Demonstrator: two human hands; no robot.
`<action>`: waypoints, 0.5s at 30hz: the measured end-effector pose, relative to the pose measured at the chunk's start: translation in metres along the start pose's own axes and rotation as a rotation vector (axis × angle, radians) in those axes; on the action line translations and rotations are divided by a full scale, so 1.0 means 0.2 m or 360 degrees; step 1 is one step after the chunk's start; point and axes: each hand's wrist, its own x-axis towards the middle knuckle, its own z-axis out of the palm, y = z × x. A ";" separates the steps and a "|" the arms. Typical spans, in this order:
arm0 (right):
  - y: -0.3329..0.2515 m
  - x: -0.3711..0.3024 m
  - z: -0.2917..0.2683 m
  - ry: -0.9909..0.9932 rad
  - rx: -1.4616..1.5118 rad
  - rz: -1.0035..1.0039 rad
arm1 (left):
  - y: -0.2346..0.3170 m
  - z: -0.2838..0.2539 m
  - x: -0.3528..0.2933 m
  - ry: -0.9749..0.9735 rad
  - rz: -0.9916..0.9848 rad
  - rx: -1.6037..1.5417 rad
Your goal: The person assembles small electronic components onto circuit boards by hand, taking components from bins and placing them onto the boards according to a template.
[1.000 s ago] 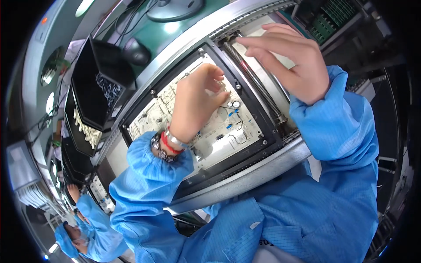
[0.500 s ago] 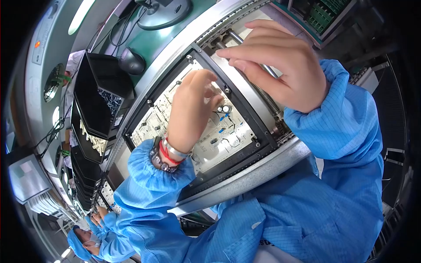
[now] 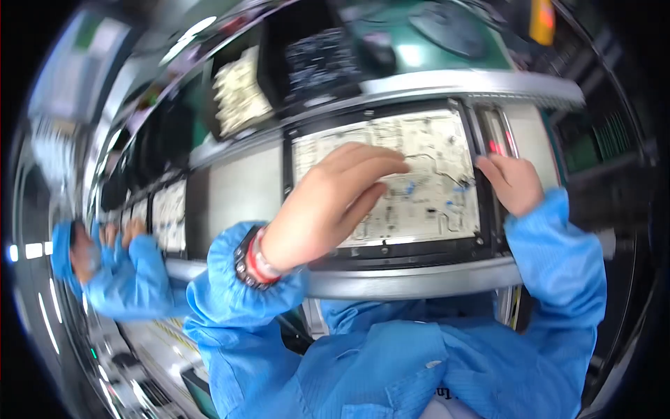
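A pale circuit board with small components and blue parts lies in a black frame on the conveyor in front of me. My left hand hovers over the board's left half, fingers stretched and slightly bent, thumb apart, nothing visible in it. This hand hides part of the board. At the frame's right edge is my right hand, its fingers curled, the thumb side towards the frame. Blur hides what these fingers hold, if anything, and whether they touch the frame.
Behind the conveyor's metal rail stand a black bin of dark parts and one of cream parts. A monitor base rests on the green surface. To the left, a co-worker in blue handles other boards.
My view has turned, so the conveyor now runs nearly level. My right hand has dropped from above the conveyor's right part to the frame's right edge. My left hand stays over the board, fingers straighter.
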 end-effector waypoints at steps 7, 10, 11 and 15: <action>-0.36 0.00 0.09 -0.0605 0.0658 0.0170 | -0.02 -0.01 -1.32 0.1207 -0.1421 0.0580; -0.93 0.08 0.53 -0.0716 0.0820 -0.0069 | -0.23 -0.07 -2.45 0.0922 -0.2011 0.1192; -1.12 0.10 0.65 -0.0752 0.0917 -0.0182 | -0.26 -0.04 -2.76 0.0780 -0.2213 0.1271; -1.36 0.13 0.82 -0.0977 0.0928 -0.0432 | -0.26 0.25 -3.28 0.0686 -0.2559 0.1119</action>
